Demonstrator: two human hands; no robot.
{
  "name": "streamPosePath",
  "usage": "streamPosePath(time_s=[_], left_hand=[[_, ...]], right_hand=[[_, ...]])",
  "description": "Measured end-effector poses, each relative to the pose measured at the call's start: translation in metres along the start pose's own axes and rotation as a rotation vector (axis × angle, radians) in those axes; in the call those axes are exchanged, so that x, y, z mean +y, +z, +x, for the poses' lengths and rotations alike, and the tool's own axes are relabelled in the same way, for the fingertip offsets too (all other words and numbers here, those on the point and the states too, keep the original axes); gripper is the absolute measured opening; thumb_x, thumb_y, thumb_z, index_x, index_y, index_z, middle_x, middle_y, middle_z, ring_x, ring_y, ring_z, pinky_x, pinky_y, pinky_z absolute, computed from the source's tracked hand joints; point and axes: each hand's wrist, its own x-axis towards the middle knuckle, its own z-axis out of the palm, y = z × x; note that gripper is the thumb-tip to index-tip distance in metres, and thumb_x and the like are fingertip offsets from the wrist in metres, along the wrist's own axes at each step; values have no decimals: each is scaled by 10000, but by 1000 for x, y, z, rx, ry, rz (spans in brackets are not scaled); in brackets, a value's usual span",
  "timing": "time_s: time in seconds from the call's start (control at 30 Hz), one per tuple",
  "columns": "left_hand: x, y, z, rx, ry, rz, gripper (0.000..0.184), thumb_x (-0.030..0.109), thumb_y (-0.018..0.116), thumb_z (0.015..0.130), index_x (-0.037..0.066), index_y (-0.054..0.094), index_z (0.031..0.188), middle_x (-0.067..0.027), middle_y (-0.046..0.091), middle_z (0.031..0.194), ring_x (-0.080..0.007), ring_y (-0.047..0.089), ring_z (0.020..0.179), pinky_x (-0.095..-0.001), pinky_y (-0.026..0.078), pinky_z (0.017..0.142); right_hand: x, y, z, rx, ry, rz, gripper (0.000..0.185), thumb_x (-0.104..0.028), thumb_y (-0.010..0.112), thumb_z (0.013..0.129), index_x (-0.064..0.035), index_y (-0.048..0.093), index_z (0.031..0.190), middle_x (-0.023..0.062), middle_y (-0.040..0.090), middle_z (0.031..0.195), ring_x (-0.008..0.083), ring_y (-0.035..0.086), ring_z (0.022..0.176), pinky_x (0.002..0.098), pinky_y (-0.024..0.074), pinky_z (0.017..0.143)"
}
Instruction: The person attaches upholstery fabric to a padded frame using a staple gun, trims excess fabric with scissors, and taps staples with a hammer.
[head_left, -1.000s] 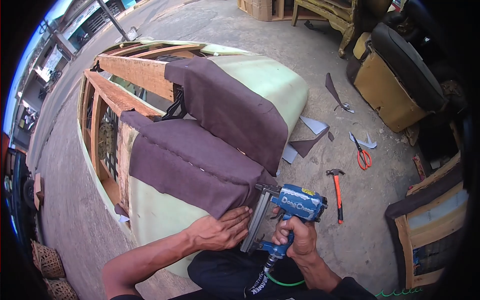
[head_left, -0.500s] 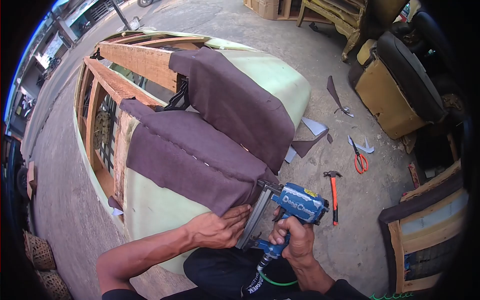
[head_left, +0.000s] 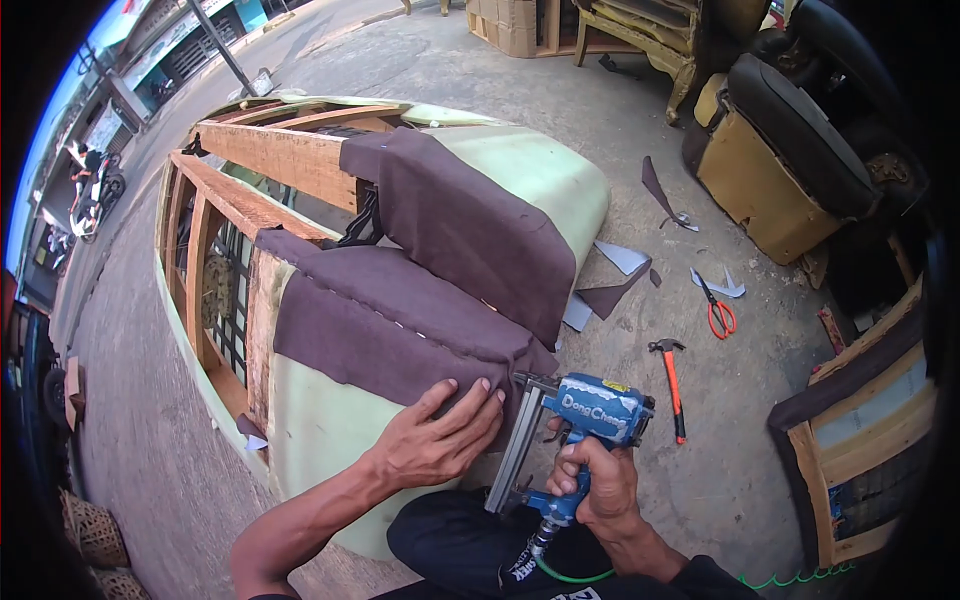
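Note:
My right hand [head_left: 603, 480] is wrapped round the handle of a blue pneumatic staple gun [head_left: 602, 407]. The gun's nose meets the fabric at the near right corner of the upholstered piece. A green air hose [head_left: 572, 577] leads from the base of its handle. My left hand [head_left: 440, 440] lies with fingers stretched out on the dark purple fabric [head_left: 400, 285], left of the gun. A stapled seam runs along that fabric. Underneath, pale green foam [head_left: 330, 410] covers the wooden frame [head_left: 270, 150], which is bare at the far end.
On the concrete floor to the right lie a hammer [head_left: 669, 385] with an orange handle, orange-handled scissors [head_left: 719, 316] and fabric scraps [head_left: 615, 295]. Beyond them stands a worn seat piece [head_left: 770, 180]. Another wooden frame [head_left: 880, 450] is at the lower right.
My left hand has shifted up onto the fabric, and its fingers have spread. The staple gun remains in my right hand near the same corner. The camera view has moved slightly.

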Motion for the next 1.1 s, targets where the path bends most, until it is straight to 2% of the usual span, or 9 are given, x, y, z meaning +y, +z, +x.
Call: streamPosePath(time_s=[0.07, 0.17, 0.37, 0.53, 0.7, 0.77, 0.8, 1.1], left_hand=[[-2, -1, 3, 36, -13, -17, 325, 199, 590, 871, 100, 720, 1151, -64, 649, 1341, -227, 565, 1286, -452, 406, 1037], [-8, 4, 4, 135, -51, -196, 248, 206, 625, 812, 134, 711, 1033, -35, 678, 1244, -207, 580, 1176, -427, 423, 996], [-12, 8, 5, 194, -23, -217, 281, 225, 628, 794, 113, 677, 1046, -31, 655, 1121, -189, 574, 1078, -386, 433, 979], [-9, 7, 6, 194, -48, -230, 232, 222, 627, 792, 131, 685, 997, -15, 653, 1109, -174, 576, 1063, -382, 432, 974], [-6, 11, 7, 228, -78, -242, 207, 217, 636, 782, 145, 693, 968, -1, 660, 1078, -161, 578, 1043, -371, 428, 962], [-7, 14, 6, 237, -56, -251, 274, 222, 671, 689, 164, 715, 952, 21, 679, 1088, -181, 550, 1032, -396, 440, 916], [-9, 15, 5, 231, -55, -251, 274, 222, 671, 689, 164, 715, 952, 21, 679, 1088, -181, 550, 1032, -396, 440, 916], [-13, 15, 0, 209, -29, -290, 284, 264, 654, 689, 157, 722, 943, 22, 688, 1090, -172, 552, 1051, -379, 434, 913]], right_hand=[[1, 0, 1, -5, 2, 7, 332, -47, 563, 815, 30, 635, 1130, 14, 451, 632, 135, 463, 489, 330, 456, 538], [0, 3, 2, -5, -57, -5, 348, -42, 568, 822, 33, 635, 1155, 31, 463, 632, 151, 475, 494, 332, 453, 544], [2, 11, -3, 31, -72, -80, 331, -30, 590, 835, 28, 641, 1157, 36, 474, 638, 151, 480, 504, 335, 452, 568], [8, 15, -1, 80, -95, -138, 302, -36, 605, 875, 13, 638, 1171, 28, 478, 647, 141, 492, 533, 330, 455, 591], [11, 20, -4, 85, -74, -142, 323, -22, 565, 897, 11, 609, 1215, 30, 450, 659, 137, 462, 533, 335, 449, 588], [11, 22, -7, 80, -19, -67, 326, -16, 554, 895, 14, 606, 1216, 29, 439, 654, 139, 461, 530, 335, 448, 585], [10, 23, -6, 62, 27, 3, 329, -10, 544, 893, 16, 602, 1216, 29, 428, 650, 141, 461, 528, 335, 446, 582], [9, 22, -7, 83, 37, -43, 355, -65, 529, 869, 25, 577, 1209, 24, 426, 643, 143, 461, 521, 330, 444, 583]])
